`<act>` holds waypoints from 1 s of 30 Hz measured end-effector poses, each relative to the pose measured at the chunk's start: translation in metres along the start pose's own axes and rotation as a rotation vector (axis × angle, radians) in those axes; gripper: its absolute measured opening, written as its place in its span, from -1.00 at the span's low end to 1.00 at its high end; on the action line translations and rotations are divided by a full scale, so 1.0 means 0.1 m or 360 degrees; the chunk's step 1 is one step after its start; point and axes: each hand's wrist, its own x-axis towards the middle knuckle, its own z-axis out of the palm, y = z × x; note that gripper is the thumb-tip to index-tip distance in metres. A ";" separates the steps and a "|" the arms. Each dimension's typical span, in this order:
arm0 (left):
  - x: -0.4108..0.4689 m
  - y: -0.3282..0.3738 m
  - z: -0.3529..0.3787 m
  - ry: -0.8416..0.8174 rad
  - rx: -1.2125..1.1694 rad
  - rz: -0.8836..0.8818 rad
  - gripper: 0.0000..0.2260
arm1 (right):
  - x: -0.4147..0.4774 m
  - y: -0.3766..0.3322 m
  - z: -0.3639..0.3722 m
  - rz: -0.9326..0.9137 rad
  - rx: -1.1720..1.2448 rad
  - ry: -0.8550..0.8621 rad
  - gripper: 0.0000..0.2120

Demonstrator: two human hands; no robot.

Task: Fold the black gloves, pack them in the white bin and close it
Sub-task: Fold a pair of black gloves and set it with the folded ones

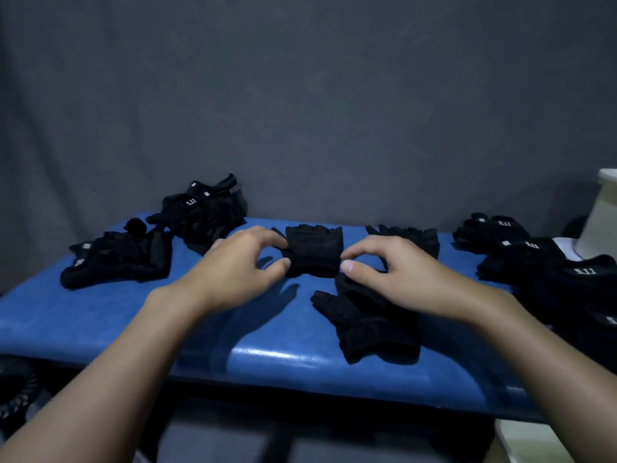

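**Folded black fabric glove (314,250) pinched at both edges on blue padded table (100,315)**

The folded black fabric glove is seen at the middle of the blue padded table. Its left edge is pinched between the thumb and curled forefinger of the left hand (243,267). Its right edge is pinched the same way by the right hand (397,272). Both bare forearms are stretched forward from the lower corners, with the palms turned down.

A second black glove (367,325) is laid unfolded near the table's front edge, partly covered by the right hand. A third black glove (410,237) is set just behind that hand. Loose heaps of black gloves are piled at the left (117,259) and the right (534,262).

A white plastic bin (601,212) is partly shown at the far right edge, well apart from the held glove. A grey cloth backdrop (300,95) is hung behind the table.
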 end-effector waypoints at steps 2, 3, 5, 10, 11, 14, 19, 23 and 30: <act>0.02 -0.16 -0.10 0.0072 0.0153 -0.0055 -0.62 | 0.19 -0.17 0.07 -0.0052 0.0012 -0.0045 -0.74; 0.02 -0.23 -0.15 0.0098 0.0230 -0.0095 -0.61 | 0.30 -0.26 0.12 -0.0068 0.0022 -0.0068 -0.77; 0.01 -0.37 -0.23 0.0132 0.0357 -0.0199 -0.53 | 0.53 -0.41 0.26 -0.0084 0.0067 -0.0102 -0.79; -0.04 -0.68 -0.33 0.0234 0.0611 -0.0386 -0.42 | 1.10 -0.67 0.71 -0.0083 0.0169 -0.0254 -0.68; -0.06 -0.72 -0.36 0.0222 0.0645 -0.0440 -0.38 | 1.19 -0.72 0.80 -0.0079 0.0154 -0.0277 -0.63; -0.09 -0.86 -0.40 0.0129 0.0659 -0.0604 -0.28 | 1.39 -0.86 1.02 -0.0052 0.0195 -0.0318 -0.55; -0.14 -1.01 -0.38 -0.0038 0.0519 -0.0742 -0.19 | 1.58 -0.95 1.31 -0.0049 0.0196 -0.0332 -0.46; -0.15 -1.07 -0.39 -0.0042 0.0468 -0.0772 -0.15 | 1.70 -0.95 1.47 -0.0080 0.0088 -0.0283 -0.48; -0.12 -1.07 -0.39 0.0092 0.0416 -0.0808 -0.13 | 1.81 -0.98 1.55 -0.0115 -0.0129 -0.0316 -0.44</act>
